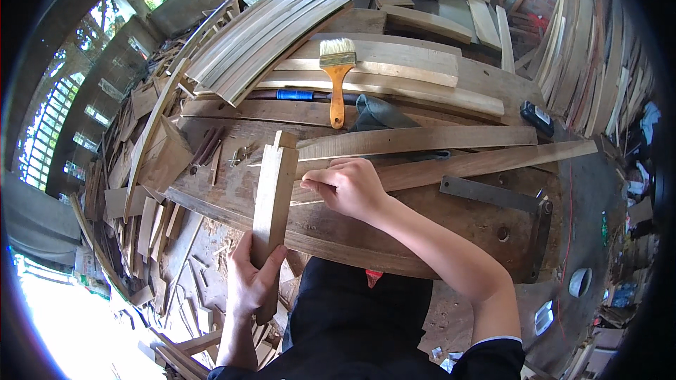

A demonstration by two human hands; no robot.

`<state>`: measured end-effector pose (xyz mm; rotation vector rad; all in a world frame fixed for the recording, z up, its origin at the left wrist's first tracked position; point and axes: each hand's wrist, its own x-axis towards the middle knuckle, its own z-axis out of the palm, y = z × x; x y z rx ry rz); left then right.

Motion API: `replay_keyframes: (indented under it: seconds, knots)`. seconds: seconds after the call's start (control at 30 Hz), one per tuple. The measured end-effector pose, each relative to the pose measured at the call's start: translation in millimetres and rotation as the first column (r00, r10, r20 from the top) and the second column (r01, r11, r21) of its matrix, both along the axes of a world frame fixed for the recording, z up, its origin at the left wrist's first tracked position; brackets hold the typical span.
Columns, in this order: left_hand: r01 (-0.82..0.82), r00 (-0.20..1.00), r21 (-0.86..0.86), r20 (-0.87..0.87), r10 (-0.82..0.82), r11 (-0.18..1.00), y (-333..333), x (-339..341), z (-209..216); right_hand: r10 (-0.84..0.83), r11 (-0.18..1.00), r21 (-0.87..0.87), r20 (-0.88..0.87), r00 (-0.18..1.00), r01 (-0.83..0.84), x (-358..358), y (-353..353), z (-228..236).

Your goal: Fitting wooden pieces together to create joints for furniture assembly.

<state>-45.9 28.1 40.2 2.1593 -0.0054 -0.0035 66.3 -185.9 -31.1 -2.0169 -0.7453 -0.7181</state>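
Observation:
My left hand (253, 271) is wrapped round the lower part of a squared wooden post (271, 197), which tilts up from the bench's near edge. A narrower stub is cut at the post's upper end. Just right of the post, my right hand (352, 186) is closed, with thumb and fingers pinched together; whatever they hold, if anything, I cannot make out. Behind that hand lie two long wooden strips (422, 142) on the workbench (338, 229). A wide paintbrush (337, 74) with an orange handle rests beyond them, beside a dark cloth (384, 112).
A metal try square (489, 193) lies at the bench's right, below a black handheld device (537, 118). Slatted boards (271, 42) and a blue-banded tool (294, 95) lie farther back. Offcuts (151, 222) crowd the left floor; long planks (591, 49) stand at right.

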Motion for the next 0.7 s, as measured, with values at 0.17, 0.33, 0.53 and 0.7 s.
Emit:
replay_keyframes:
  seconds: [0.17,0.33,0.53,0.7]
  knots:
    - [0.002,1.0,-0.028,-0.007,-0.002,1.0,-2.0,0.9,0.5,-0.011,0.999,-0.047,-0.008,1.0,0.011,-0.2,-0.9,-1.0]
    - [0.006,1.0,-0.014,-0.01,-0.006,1.0,-1.5,0.2,-3.3,-0.01,0.998,-0.061,0.041,0.999,0.012,1.1,1.7,-4.8]
    - [0.014,0.999,-0.004,-0.048,-0.015,1.0,-2.8,-0.5,-1.0,-0.032,0.998,-0.053,0.08,0.996,0.036,-0.6,2.0,-1.0]
    - [0.02,0.999,0.0,-0.042,-0.02,1.0,-1.0,0.5,-2.9,-0.042,0.997,-0.056,0.121,0.992,0.049,-0.8,2.8,0.3]
